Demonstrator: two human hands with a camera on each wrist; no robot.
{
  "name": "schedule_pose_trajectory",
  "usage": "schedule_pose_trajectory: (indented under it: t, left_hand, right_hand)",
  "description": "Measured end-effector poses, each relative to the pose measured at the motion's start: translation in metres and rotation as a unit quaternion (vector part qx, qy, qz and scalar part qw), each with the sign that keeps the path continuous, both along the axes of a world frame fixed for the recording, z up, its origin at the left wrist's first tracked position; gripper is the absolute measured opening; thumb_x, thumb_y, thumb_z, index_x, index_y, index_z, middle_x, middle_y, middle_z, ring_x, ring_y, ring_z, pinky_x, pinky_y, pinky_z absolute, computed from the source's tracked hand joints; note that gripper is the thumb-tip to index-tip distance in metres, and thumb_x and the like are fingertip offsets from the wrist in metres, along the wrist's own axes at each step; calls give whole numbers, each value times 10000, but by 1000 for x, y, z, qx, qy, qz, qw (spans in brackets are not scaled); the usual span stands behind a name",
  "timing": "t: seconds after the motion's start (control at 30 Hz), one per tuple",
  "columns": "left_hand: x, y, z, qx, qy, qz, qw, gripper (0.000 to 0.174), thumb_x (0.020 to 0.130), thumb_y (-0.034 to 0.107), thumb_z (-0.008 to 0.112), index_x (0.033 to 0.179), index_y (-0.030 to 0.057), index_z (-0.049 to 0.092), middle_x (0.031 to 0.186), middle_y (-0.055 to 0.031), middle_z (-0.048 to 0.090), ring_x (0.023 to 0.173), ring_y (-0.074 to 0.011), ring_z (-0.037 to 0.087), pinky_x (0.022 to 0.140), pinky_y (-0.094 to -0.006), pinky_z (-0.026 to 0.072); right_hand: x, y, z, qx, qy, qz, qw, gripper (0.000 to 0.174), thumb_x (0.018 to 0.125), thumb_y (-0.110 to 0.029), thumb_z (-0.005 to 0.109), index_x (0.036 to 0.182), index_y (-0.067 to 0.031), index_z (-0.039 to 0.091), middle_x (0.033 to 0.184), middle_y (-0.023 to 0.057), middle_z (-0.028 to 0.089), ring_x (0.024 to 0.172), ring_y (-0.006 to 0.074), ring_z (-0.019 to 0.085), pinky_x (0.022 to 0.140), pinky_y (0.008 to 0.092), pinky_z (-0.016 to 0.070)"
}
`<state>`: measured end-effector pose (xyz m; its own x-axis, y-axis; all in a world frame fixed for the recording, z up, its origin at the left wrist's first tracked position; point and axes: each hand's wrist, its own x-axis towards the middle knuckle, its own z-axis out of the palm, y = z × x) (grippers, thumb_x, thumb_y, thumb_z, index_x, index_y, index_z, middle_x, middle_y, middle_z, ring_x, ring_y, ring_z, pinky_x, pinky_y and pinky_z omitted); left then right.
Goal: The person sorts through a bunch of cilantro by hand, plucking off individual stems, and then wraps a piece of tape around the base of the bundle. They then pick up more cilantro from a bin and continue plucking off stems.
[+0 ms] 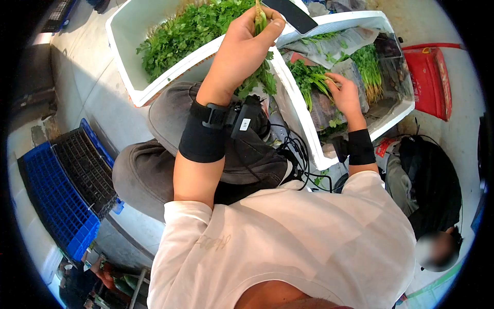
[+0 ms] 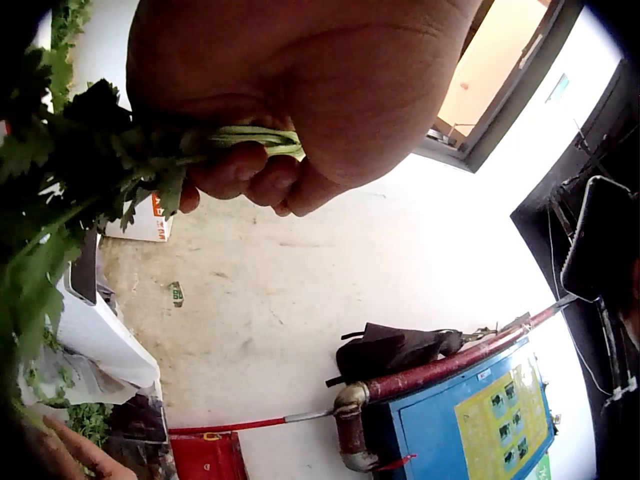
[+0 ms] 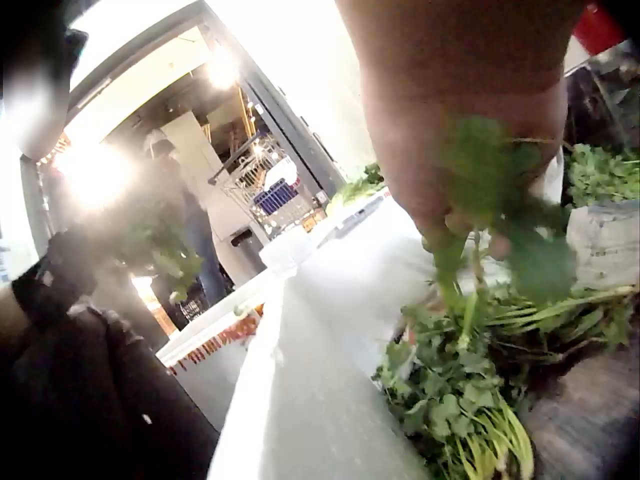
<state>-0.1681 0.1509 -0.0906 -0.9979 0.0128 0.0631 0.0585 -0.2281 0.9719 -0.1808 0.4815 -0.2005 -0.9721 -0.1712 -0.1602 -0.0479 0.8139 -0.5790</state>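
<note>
My left hand (image 1: pixel 249 44) is raised over the rim between two foam boxes and grips a bunch of leafy green herbs (image 1: pixel 261 20). Its pale root end points up past the thumb; the leaves hang below the palm. In the left wrist view, the fingers curl round the green stems (image 2: pixel 255 138). Inside the right-hand foam box (image 1: pixel 293 92), my right hand (image 1: pixel 343 95) pinches thin herb stems (image 1: pixel 321 81) between thumb and fingers. The right wrist view has this hand over loose herbs (image 3: pixel 450 400), with a blurred leafy sprig (image 3: pixel 490 180) in front of it.
A second white foam box (image 1: pixel 121 56) holds a mass of leafy greens (image 1: pixel 195 36). A dark phone-like slab (image 1: pixel 290 15) lies at the boxes' meeting rims. More rooted greens (image 1: pixel 368 72) and grey paper (image 1: pixel 355 36) fill the right box. Black cables (image 1: pixel 303 154) hang near my knees.
</note>
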Motion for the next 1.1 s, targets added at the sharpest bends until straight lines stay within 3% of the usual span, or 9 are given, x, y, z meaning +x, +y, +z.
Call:
schedule_pose_trajectory:
  t: [0.23,0.57,0.63,0.67,0.77,0.9,0.93,1.07,1.1]
  left_hand:
    - [1,2,2,-3,-6,18,1000,160,1026,228,627,1091,83,644,999,58,627,842,-35,550,813,-247,495]
    - [2,-3,-2,-85,0,12,996,233,1016,265,634,1146,79,686,955,45,645,814,-51,549,783,-235,476]
    - [2,-2,-3,-96,1,1,995,255,1014,275,629,1161,83,710,940,45,648,805,-55,538,770,-231,465]
    - [2,-2,-3,-95,2,1,995,255,1014,275,629,1161,83,710,940,45,648,805,-55,538,770,-231,465]
    - [1,-1,-2,-102,-1,2,995,256,1014,277,623,1156,86,719,940,48,648,808,-63,534,769,-237,463]
    - [0,-3,-4,-111,17,-2,994,254,1014,282,625,1153,90,719,972,46,664,831,-64,535,785,-247,465]
    - [0,-3,-3,-108,19,-5,994,255,1015,283,624,1155,91,719,992,44,672,837,-63,535,793,-250,468]
    - [2,-2,0,-110,8,-9,994,250,1020,280,621,1158,95,718,1038,36,686,856,-61,543,808,-258,474]
    - [2,-2,-1,-103,13,-11,995,249,1023,279,617,1157,95,719,1052,36,687,863,-61,547,813,-263,476]
  right_hand:
    - [-7,-3,21,-164,-202,18,965,340,1009,-136,595,1332,-36,636,1039,79,725,747,104,650,675,278,525]
    - [-4,-19,81,-348,-240,-30,906,397,1062,-291,545,1369,-47,606,1181,71,673,884,113,629,764,252,483]
    - [-10,-15,91,-520,-224,0,824,558,1089,-450,434,1378,4,577,1211,89,656,886,130,622,723,264,450]
    - [-11,-18,100,-498,-219,-34,838,724,1089,-564,285,1368,40,570,1158,98,663,854,155,616,683,270,415]
    - [-18,-22,119,-540,-240,-22,806,794,1076,-608,227,1372,48,563,1124,104,660,837,174,612,691,277,416]
    - [-22,-24,127,-643,-200,-20,739,659,1075,-447,290,1374,82,546,1101,114,666,848,203,616,719,297,428]
    - [-21,-27,129,-657,-160,-3,737,535,1053,-290,350,1380,92,532,1103,118,663,858,207,613,732,311,446]
    - [-18,-44,145,-591,-76,-16,803,404,1053,-185,452,1330,78,584,1068,103,680,852,176,626,738,304,474]
    - [-17,-50,146,-473,-1,-9,881,339,1039,-129,503,1292,66,617,1038,95,691,839,157,634,740,295,492]
